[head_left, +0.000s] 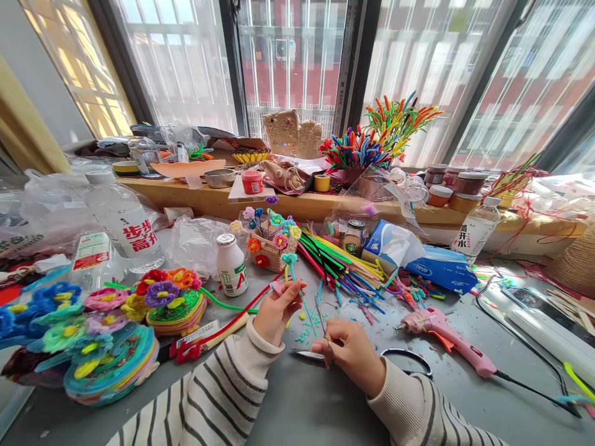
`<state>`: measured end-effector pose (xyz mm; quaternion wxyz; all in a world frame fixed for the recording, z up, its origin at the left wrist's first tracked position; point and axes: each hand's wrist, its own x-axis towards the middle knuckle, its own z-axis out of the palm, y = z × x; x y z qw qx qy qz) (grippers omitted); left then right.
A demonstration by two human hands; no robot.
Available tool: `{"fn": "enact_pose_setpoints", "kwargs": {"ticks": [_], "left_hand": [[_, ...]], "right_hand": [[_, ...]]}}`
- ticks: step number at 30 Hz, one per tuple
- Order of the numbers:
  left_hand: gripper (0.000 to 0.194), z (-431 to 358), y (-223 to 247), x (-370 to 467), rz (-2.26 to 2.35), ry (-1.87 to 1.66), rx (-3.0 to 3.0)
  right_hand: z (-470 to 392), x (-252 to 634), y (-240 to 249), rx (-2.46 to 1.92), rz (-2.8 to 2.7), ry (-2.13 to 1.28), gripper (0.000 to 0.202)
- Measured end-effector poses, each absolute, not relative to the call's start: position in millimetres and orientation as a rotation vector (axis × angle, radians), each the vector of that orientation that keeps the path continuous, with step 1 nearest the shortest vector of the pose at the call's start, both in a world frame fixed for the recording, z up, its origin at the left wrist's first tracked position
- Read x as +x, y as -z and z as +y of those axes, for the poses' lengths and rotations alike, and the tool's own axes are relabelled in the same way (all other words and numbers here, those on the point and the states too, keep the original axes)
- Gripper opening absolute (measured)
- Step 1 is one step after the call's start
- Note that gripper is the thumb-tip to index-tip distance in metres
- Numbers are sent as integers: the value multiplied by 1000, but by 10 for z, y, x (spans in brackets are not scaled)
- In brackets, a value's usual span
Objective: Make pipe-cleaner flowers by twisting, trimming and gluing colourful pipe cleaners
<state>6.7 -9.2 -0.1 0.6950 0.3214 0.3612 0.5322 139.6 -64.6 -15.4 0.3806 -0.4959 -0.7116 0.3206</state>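
My left hand (281,306) is closed in a pinch on a teal pipe-cleaner flower (289,259). Its thin teal stem (307,313) slants down toward my right hand (351,350). The fingers of that hand are closed around a thin, dark, wire-like strip (320,313) pointing upward; its exact kind is unclear. Scissors show on both sides of my right hand: a blade (307,355) to the left and a black handle (411,360) to the right. The hand hides their middle. Small teal fuzz scraps (304,328) are scattered beneath the stem.
A pink glue gun (449,341) lies at right. Pipe cleaners (341,263) and a small flower basket (269,255) stand behind my hands. Left are pipe-cleaner flower pieces (111,365), a red-handled tool (195,350), a white bottle (231,266) and a water bottle (125,223).
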Motion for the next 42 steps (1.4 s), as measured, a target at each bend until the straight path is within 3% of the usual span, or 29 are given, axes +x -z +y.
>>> {"fn": "enact_pose_setpoints", "kwargs": {"ticks": [12,24,42], "left_hand": [[14,-132,7,109,815,-1083,781],[15,-128,-71,96,824,-1145,656],[18,-102,-22,73,823,-1179,617]], "right_hand": [[-622,1439,127,-1221,-1696,-920,36],[-663,1416,103,-1195,-2124,-815,70],[-644,1369,184,-1225,-1937,-820,51]]}}
